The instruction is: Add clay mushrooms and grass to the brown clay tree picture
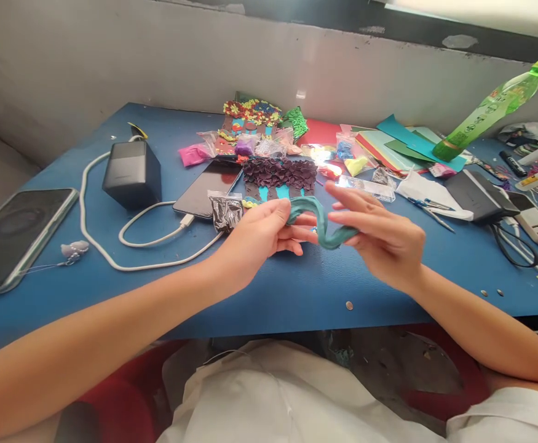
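Observation:
A soft teal strand of modelling clay (321,231) hangs in an S-shaped bend between my two hands, above the table. Its left end is pinched between the thumb and fingers of my left hand (266,231). My right hand (382,237) has the other end between its thumb and lower fingers, while its upper fingers stretch out. Just behind the hands lies a clay picture (280,175) with dark purple flakes above brown and bright blue areas. A small bag of black clay (227,212) sits beside my left hand.
Phones (208,187) and a black box-shaped charger (133,172) with a looping white cable are on the left. Bags of coloured clay (195,154) lie at the back. A green bottle (490,111), paper sheets, scissors (430,209) and a black box (476,194) stand or lie right.

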Demonstrator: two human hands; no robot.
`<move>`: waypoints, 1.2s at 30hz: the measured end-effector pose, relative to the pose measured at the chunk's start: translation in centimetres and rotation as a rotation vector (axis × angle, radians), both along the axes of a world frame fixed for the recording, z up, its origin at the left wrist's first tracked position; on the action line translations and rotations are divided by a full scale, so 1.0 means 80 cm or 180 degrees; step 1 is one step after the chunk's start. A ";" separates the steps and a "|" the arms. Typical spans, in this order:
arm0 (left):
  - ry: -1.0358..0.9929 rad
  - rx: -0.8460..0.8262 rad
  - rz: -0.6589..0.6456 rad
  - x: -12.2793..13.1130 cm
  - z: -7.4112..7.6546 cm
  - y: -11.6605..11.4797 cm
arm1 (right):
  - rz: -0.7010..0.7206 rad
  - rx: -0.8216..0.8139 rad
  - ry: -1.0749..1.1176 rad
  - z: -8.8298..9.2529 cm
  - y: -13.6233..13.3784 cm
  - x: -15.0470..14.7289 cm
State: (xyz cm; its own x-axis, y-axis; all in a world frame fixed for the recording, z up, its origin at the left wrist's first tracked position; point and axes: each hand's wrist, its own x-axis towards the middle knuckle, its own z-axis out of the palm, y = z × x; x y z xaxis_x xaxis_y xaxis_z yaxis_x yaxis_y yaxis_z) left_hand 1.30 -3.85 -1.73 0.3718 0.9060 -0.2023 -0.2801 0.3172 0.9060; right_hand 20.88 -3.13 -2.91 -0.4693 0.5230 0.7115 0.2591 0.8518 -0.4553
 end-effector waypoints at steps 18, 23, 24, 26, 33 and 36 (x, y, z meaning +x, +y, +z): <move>0.1249 0.0751 -0.1338 -0.003 0.005 -0.010 | 0.0362 0.0107 -0.0465 -0.001 0.001 -0.001; 0.0966 0.0817 -0.1158 -0.006 0.007 -0.005 | 0.0044 -0.0456 0.0058 0.009 0.012 0.007; 0.0912 0.0800 -0.1047 -0.007 0.007 -0.004 | -0.0065 -0.0547 0.0159 0.010 0.018 0.011; 0.0790 0.0688 -0.0816 -0.009 0.008 -0.002 | -0.0234 -0.0691 0.0334 0.012 0.033 0.020; 0.0426 0.0383 -0.0141 -0.008 0.009 0.008 | -0.0333 -0.1073 -0.0135 0.027 0.059 0.049; 0.0398 0.0296 -0.0226 -0.003 0.003 0.010 | -0.0128 -0.0530 -0.0491 0.025 0.040 0.035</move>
